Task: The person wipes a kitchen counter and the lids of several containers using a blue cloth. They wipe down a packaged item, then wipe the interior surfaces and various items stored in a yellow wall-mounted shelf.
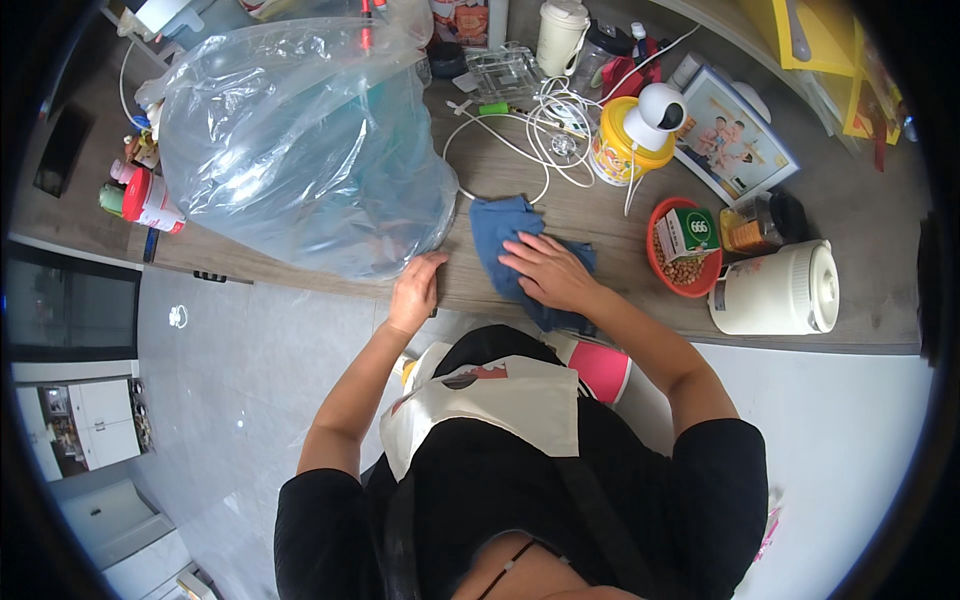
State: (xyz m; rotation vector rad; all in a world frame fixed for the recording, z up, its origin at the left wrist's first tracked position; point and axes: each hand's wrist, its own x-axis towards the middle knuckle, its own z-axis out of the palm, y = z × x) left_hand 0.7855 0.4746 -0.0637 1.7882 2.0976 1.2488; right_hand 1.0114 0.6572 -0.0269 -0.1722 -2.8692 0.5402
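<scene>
My right hand (550, 271) lies spread on a blue cloth (496, 229), which rests on the wood-grain desk (622, 262) and hangs over its front edge. My left hand (418, 292) rests at that edge, beside the lower corner of a large clear plastic bag (292, 150); its fingers are bent, and whether they grip the bag cannot be told. The bag bulges with something pale green inside. Behind the cloth lies a loosely coiled white cable (544, 142).
Right of the cloth stand a red bowl (661, 281) of beans with a small box, a cream jug (772, 292), a white camera (655, 116) on a yellow tub (615, 154) and a framed photo (735, 135). Left of the bag is a red-lidded container (154, 201).
</scene>
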